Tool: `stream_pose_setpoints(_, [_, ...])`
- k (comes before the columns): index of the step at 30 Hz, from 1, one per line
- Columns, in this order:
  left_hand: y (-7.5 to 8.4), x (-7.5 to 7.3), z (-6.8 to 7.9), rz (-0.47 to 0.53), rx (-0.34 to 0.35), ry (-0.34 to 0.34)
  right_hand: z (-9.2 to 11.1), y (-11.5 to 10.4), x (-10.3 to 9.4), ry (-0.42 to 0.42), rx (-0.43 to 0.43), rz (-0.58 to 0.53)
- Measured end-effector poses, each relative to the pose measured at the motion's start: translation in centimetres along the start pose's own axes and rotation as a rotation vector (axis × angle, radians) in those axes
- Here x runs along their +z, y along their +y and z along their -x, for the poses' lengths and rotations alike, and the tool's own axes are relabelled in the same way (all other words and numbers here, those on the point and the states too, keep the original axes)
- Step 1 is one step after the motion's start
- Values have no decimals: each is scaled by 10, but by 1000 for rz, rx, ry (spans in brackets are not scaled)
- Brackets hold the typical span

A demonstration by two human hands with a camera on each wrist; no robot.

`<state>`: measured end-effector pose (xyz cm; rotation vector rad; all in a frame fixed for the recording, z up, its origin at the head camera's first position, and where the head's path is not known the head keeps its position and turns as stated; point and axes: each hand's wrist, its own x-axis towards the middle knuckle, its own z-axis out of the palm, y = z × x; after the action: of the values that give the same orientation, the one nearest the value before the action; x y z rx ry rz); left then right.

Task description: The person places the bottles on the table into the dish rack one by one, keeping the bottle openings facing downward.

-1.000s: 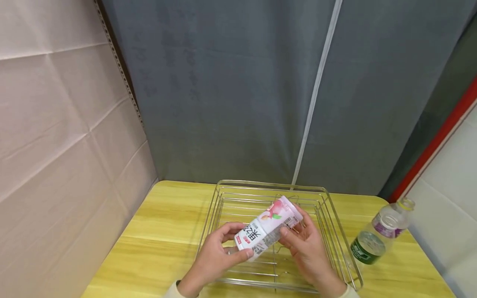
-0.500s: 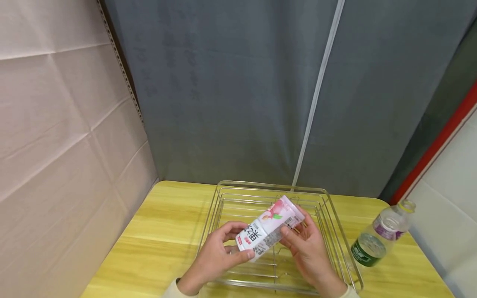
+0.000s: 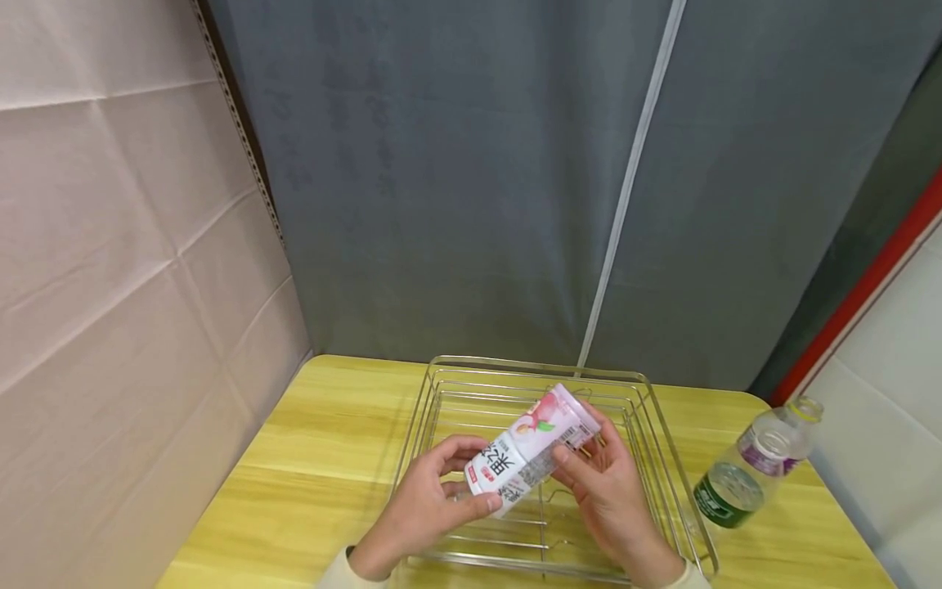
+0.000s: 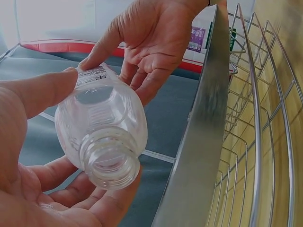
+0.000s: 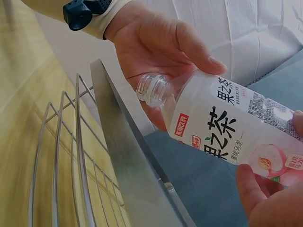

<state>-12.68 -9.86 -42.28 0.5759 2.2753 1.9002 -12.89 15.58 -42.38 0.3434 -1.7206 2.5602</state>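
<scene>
Both hands hold a plastic drink bottle tilted above a wire basket. The bottle has a white and pink label with a peach picture and dark characters. My left hand grips its neck end, thumb on one side and fingers on the other. The open, capless mouth of the bottle faces the left wrist camera, and the inside looks clear. My right hand holds the base end between thumb and fingers; in the right wrist view its fingertips touch the label near the peach.
A second clear bottle, capless with a purple and green label, stands on the wooden table right of the basket. Grey cloth hangs behind, a pale cloth wall on the left, and a white wall with a red strip on the right.
The hands and the bottle stay almost still. The head view shifts very slightly.
</scene>
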Motion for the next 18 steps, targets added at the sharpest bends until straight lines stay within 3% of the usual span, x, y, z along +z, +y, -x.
stream_pose_setpoints(11, [3,-13,4,1,-10,28,-8,-12,2,14,-26,58])
stream_pose_setpoints(18, [2,-25,12,-44,-55,105,-15,-26,1,24,-7,142])
